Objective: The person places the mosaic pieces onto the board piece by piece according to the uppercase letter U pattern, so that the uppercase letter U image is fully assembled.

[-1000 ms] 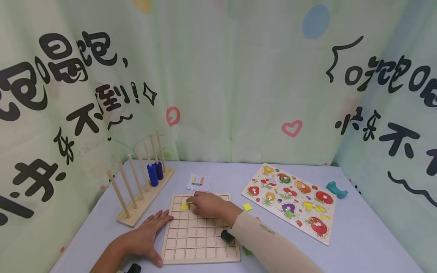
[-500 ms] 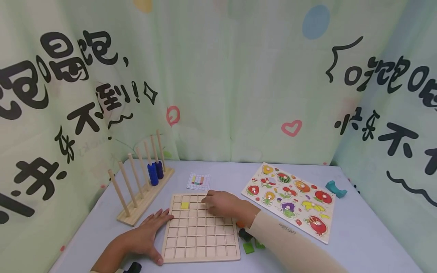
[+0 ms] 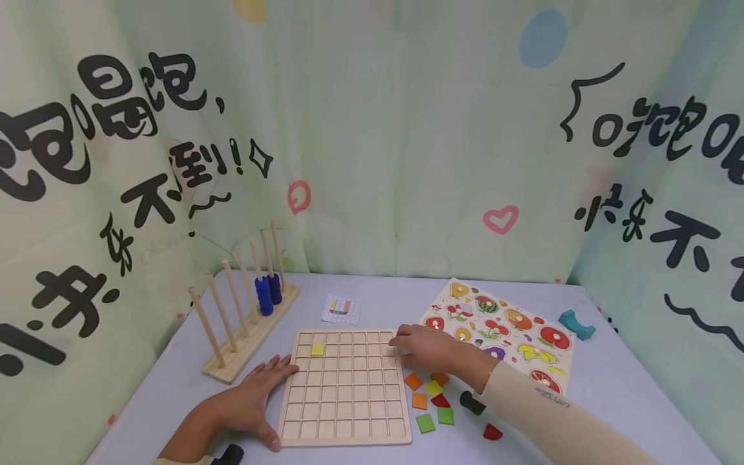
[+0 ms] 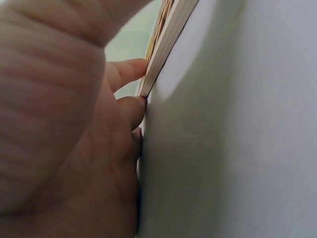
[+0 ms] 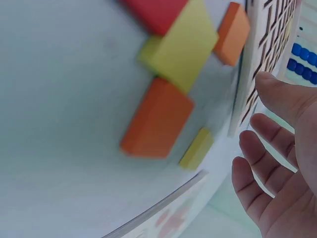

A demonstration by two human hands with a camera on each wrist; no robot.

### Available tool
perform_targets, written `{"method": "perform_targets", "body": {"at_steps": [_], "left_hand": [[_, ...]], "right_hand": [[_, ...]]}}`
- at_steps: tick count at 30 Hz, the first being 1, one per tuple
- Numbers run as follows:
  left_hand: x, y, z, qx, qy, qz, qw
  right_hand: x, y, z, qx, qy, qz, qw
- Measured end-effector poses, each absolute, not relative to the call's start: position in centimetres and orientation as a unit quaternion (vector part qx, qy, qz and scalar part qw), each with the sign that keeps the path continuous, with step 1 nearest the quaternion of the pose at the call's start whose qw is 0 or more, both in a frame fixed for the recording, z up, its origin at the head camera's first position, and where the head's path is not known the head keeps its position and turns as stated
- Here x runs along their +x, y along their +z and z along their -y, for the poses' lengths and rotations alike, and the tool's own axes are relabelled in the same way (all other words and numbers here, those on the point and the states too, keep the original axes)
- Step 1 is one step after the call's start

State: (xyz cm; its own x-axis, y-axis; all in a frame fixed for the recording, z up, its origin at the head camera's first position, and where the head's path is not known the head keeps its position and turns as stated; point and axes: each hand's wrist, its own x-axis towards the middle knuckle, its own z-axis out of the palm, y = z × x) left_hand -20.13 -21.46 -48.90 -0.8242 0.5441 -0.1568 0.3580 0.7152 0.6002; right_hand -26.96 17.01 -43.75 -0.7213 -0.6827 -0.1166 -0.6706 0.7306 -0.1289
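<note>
A wooden grid board [image 3: 345, 391] lies flat, with one yellow tile [image 3: 317, 349] in a top-row cell near its left side. My left hand [image 3: 250, 397] rests spread against the board's left edge; in the left wrist view the hand [image 4: 64, 148] has fingertips at the wooden edge [image 4: 168, 44]. Over the board's upper right corner is my right hand [image 3: 438, 349], and the right wrist view shows that hand [image 5: 297, 198] with loosely bent fingers and nothing held. Beside the board lie orange [image 5: 161, 119], yellow [image 5: 185, 47], red [image 3: 492, 432] and green [image 3: 425, 423] pieces.
A peg stand [image 3: 250, 339] with blue beads stands at the left. Behind the board lies a small printed card [image 3: 341, 310]. The fruit puzzle [image 3: 517, 318] is at the right, partly behind my right arm, with a teal piece [image 3: 577, 324] beyond it.
My right hand has moved rightward across the board's top row from beside the yellow tile to the right corner, uncovering cells and the loose pieces. The left hand stays at the left edge.
</note>
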Motion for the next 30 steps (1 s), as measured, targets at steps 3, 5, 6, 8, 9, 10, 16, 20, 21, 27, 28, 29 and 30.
{"method": "perform_targets", "body": {"at_steps": [3,5,6,8,9,10,16,20,21,27,28,29,30], "left_hand": [[-20.2,-49.0,21.5,0.246,0.283,-0.913,0.163],[-20.2,-49.2,21.5,0.246,0.281,-0.914,0.161],[-20.3,-49.2,21.6,0.248,0.279,-0.914,0.159],[-20.4,-49.4,21.7,0.251,0.279,-0.914,0.155],[-20.4,-49.4,21.7,0.252,0.278,-0.914,0.154],[-20.4,-49.5,21.8,0.253,0.276,-0.915,0.153],[-20.2,-49.5,21.9,0.263,0.267,-0.913,0.159],[-20.1,-49.2,21.7,0.264,0.264,-0.913,0.166],[-20.1,-49.1,21.7,0.264,0.262,-0.913,0.168],[-20.1,-49.1,21.7,0.273,0.263,-0.91,0.165],[-20.1,-49.0,21.7,0.276,0.265,-0.909,0.163],[-20.2,-49.1,21.7,0.279,0.265,-0.909,0.162],[-20.2,-49.0,21.7,0.28,0.267,-0.908,0.162]], "right_hand": [[-26.9,-44.1,-18.2,-0.342,-0.037,-0.935,0.081],[-26.9,-44.2,-18.8,-0.328,-0.033,-0.941,0.081],[-26.9,-44.3,-19.0,-0.321,-0.033,-0.943,0.081],[-27.0,-44.4,-19.4,-0.31,-0.028,-0.947,0.079],[-27.1,-44.5,-19.5,-0.305,-0.026,-0.949,0.077],[-27.1,-44.5,-19.7,-0.301,-0.023,-0.95,0.077],[-27.2,-44.8,-20.6,-0.287,-0.005,-0.955,0.077],[-27.2,-45.1,-21.3,-0.297,-0.002,-0.952,0.073],[-27.2,-45.2,-21.4,-0.302,-0.004,-0.951,0.073],[-27.2,-45.3,-21.8,-0.314,-0.018,-0.947,0.067],[-27.3,-45.3,-21.8,-0.312,-0.021,-0.948,0.067],[-27.3,-45.4,-21.8,-0.31,-0.022,-0.948,0.066],[-27.3,-45.4,-21.8,-0.31,-0.024,-0.948,0.066]]}}
